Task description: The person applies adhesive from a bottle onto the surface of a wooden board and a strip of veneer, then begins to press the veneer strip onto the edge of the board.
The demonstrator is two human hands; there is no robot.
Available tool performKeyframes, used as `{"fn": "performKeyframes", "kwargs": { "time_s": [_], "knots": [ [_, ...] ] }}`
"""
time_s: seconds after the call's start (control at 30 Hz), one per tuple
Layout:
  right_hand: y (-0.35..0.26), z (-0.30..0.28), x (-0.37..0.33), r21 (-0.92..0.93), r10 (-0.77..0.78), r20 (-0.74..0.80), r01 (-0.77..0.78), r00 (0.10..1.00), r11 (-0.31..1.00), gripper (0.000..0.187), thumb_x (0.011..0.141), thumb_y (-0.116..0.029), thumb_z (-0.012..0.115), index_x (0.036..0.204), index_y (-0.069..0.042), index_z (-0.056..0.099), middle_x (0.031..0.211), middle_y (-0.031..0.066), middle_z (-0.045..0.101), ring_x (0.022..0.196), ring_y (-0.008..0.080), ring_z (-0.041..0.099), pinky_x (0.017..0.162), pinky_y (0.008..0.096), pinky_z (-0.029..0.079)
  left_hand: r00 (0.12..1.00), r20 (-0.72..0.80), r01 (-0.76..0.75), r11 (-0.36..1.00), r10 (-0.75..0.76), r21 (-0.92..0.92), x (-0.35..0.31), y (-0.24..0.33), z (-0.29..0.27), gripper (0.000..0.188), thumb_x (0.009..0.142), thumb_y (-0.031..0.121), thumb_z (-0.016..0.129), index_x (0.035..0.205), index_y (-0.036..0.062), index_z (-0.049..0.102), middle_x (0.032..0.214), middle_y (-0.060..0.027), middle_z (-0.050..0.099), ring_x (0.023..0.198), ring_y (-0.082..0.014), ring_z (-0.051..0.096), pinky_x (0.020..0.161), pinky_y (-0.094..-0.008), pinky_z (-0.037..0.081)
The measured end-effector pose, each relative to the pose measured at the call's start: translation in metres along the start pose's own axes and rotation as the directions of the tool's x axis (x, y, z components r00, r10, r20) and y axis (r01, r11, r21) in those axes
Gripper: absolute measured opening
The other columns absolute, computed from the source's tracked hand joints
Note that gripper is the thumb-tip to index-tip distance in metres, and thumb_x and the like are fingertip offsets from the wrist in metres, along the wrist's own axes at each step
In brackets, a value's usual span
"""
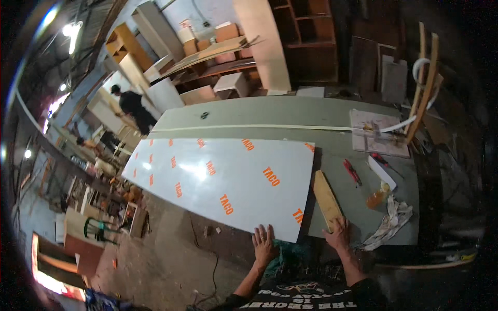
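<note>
A long white glossy panel (pixel 207 179) with orange printing lies across the grey-green worktable (pixel 290 116). My left hand (pixel 264 246) rests on its near edge, close to the right corner, fingers stretched out and a ring on one of them. Just right of the panel lies a flat piece of wood (pixel 327 199), yellowish and set at a slant. My right hand (pixel 339 234) is closed round its near end, with the thumb on the left side.
Right of the wood are red-handled pliers (pixel 352 172), a red-handled screwdriver (pixel 378 157), a small amber bottle (pixel 374 199) and a crumpled cloth (pixel 390 223). A pale strip (pixel 270 126) runs lengthwise toward a board (pixel 381 136). Another person (pixel 134 108) stands far left. A cable (pixel 215 264) trails over the floor.
</note>
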State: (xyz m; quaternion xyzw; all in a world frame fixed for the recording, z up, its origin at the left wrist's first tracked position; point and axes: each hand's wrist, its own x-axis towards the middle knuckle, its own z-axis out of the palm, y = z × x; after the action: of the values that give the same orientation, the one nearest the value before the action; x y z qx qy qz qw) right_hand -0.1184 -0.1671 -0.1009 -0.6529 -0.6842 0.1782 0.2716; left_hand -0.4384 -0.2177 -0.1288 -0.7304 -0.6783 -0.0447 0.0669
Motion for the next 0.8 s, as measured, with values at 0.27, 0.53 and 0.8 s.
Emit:
{"fn": "performKeyframes", "kwargs": {
  "time_s": [0.27, 0.53, 0.8],
  "knots": [
    [0.016, -0.003, 0.018, 0.041, -0.069, -0.050, 0.071, 0.996, 0.997, 0.045, 0.072, -0.017, 0.080, 0.109, -0.004, 0.058, 0.116, 0.0157, 0.049, 0.109, 0.0371, 0.049, 0.089, 0.0519, 0.042, 0.979, 0.074, 0.201, 0.957, -0.190, -0.208, -0.004, 0.016, -0.005, 0.092, 0.083, 0.046, 0.068, 0.155, 0.0065, 0.025, 0.158, -0.0263, 0.018, 0.148, -0.0458, 0.011, 0.116, -0.0604, 0.015],
    [0.056, -0.017, 0.037, 0.230, -0.040, 0.065, 0.024, 0.997, 0.973, 0.050, 0.072, -0.010, 0.075, 0.114, 0.000, 0.050, 0.124, 0.0204, 0.043, 0.112, 0.0431, 0.047, 0.088, 0.0532, 0.044, 0.961, 0.172, 0.246, 0.953, -0.216, -0.176, 0.021, 0.048, -0.019, 0.102, 0.084, 0.050, 0.068, 0.154, -0.0027, 0.016, 0.158, -0.0299, 0.014, 0.148, -0.0451, 0.009, 0.117, -0.0591, 0.013],
    [0.076, -0.035, 0.040, 0.117, -0.048, 0.211, 0.024, 0.976, 0.993, 0.055, 0.078, -0.023, 0.075, 0.124, -0.003, 0.054, 0.133, 0.0173, 0.044, 0.123, 0.0389, 0.046, 0.100, 0.0505, 0.041, 0.955, 0.171, 0.258, 0.963, -0.242, -0.080, 0.016, 0.049, -0.006, 0.097, 0.085, 0.041, 0.066, 0.154, -0.0037, 0.014, 0.159, -0.0289, 0.014, 0.149, -0.0435, 0.010, 0.118, -0.0577, 0.012]
  ]
}}
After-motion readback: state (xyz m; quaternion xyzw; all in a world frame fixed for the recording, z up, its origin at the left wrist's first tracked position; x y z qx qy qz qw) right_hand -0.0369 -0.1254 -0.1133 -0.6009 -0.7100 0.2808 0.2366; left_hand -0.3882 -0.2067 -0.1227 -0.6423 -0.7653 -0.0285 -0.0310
